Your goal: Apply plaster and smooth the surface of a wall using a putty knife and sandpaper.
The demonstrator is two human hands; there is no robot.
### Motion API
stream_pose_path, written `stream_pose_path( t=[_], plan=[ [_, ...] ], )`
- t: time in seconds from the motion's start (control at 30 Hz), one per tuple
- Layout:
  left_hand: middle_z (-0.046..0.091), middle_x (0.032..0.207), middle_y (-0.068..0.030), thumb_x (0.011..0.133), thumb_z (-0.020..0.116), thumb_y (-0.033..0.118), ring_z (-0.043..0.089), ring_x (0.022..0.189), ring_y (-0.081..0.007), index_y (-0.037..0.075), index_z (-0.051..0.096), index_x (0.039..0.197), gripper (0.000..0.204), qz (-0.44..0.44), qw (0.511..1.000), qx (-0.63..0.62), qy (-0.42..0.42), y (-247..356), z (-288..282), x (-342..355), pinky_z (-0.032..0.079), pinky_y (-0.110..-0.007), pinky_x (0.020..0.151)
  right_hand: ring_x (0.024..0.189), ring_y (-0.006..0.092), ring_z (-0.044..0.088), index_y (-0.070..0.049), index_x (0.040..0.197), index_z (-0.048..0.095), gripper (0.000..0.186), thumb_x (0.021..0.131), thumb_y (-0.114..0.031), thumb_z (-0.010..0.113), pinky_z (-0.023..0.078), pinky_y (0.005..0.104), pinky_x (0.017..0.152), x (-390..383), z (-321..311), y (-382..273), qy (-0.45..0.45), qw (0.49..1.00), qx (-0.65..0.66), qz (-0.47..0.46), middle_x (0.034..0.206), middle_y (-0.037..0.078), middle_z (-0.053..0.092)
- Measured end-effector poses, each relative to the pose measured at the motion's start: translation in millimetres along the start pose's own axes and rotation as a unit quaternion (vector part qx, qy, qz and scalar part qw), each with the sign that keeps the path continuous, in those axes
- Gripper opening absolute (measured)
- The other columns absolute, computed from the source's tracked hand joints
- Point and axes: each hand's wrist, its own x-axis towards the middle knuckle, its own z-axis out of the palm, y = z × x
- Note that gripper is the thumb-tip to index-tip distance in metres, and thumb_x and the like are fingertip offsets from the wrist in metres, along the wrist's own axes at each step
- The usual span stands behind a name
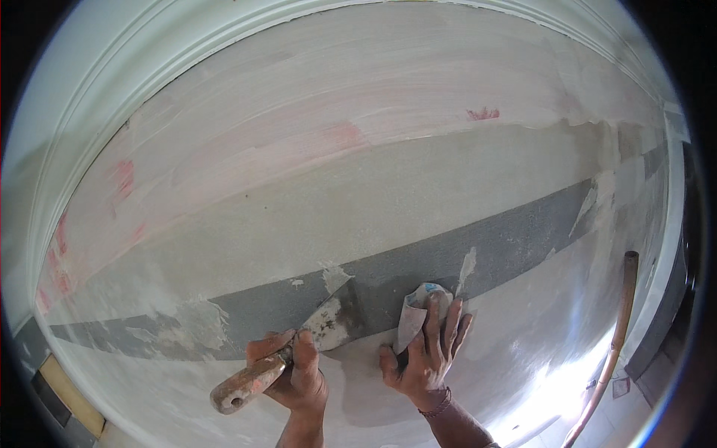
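Note:
My left hand is closed around the worn wooden handle of a putty knife. Its broad, stained blade lies against a dark grey strip on the wall. To the right, my right hand presses a folded whitish sheet with blue marks to the same strip; thumb and fingers are spread over it. Whether the sheet is sandpaper or plain paper I cannot tell. Light scraped patches show on the strip to the left of the blade.
The wall has bare plaster in the middle and pinkish smears higher up. White moulding frames it above. A long wooden pole leans at the right, beside a bright glare. Tiled floor shows at the lower right.

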Motion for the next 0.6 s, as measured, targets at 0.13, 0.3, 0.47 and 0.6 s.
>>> stream_pose_path(
  t=[0.13, 0.3, 0.47, 0.6],
  plan=[
    [0.046, 0.071, -0.0025, 0.076, 0.069, 0.022, 0.043, 0.063, -0.0115, 0.006, 0.043, 0.082, 0.030, 0.022, 0.999, -0.035, 0.006, -10, 5, 5, 0.036, -0.026, 0.057, 0.125, 0.0516, 0.019, 0.006, 0.114, 0.039, 0.056, 0.079, -0.036, 0.050, 0.009, 0.0670, 0.097, -4, 2, 2, -0.009, 1.000, -0.004, -0.007, 0.132, 0.027, 0.034],
    [0.048, 0.071, -0.0030, 0.077, 0.068, 0.022, 0.044, 0.064, -0.0113, 0.006, 0.044, 0.079, 0.029, -0.060, 0.992, -0.106, 0.019, -1, -2, 8, 0.038, -0.025, 0.059, 0.125, 0.0519, 0.018, 0.007, 0.116, 0.039, 0.057, 0.080, -0.037, 0.049, 0.009, 0.0672, 0.096, -5, 2, 6, -0.018, 1.000, -0.013, -0.011, 0.132, 0.029, 0.033],
    [0.048, 0.076, -0.0036, 0.079, 0.064, 0.015, 0.050, 0.069, -0.0120, 0.006, 0.041, 0.085, 0.025, 0.045, 0.997, -0.006, -0.068, 12, 12, -13, 0.043, -0.028, 0.062, 0.126, 0.0511, 0.018, 0.006, 0.118, 0.039, 0.059, 0.080, -0.038, 0.048, 0.009, 0.0663, 0.097, -4, -4, 2, -0.014, 1.000, 0.009, 0.018, 0.130, 0.028, 0.034],
    [0.046, 0.072, -0.0016, 0.077, 0.066, 0.021, 0.044, 0.065, -0.0105, 0.005, 0.043, 0.085, 0.030, -0.119, 0.978, -0.170, 0.005, -2, -7, 16, 0.038, -0.025, 0.062, 0.127, 0.0496, 0.018, 0.005, 0.120, 0.039, 0.057, 0.082, -0.037, 0.046, 0.009, 0.0650, 0.098, -4, 3, 6, -0.006, 0.999, -0.030, -0.021, 0.130, 0.027, 0.035]
  ],
)
